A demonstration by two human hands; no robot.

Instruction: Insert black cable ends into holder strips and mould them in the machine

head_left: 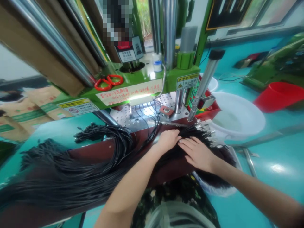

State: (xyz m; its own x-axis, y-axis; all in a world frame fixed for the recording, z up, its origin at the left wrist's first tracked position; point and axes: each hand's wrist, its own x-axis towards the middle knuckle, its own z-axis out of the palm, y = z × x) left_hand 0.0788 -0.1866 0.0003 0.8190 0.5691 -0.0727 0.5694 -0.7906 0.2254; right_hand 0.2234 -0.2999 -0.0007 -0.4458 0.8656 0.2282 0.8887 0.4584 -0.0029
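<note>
My left hand (168,140) is closed over the work board, its fingers curled round black cable (163,155) from the bundle there. My right hand (199,154) lies beside it, fingers stretched out over the same cables, their tips close to the left hand. Just beyond the right hand is a cluster of silvery connector ends (206,130) on the cables. Several thin cables run from the lit metal mould (145,109) of the green press (171,77) toward my hands. The strands under my palms are hidden.
Long bundles of black cable (71,186) cover the left of the brown board (91,151). Orange-handled scissors (108,83) rest on the press. A metal post (206,84) rises at the right, near a red bin (215,110) and a white basin (251,122).
</note>
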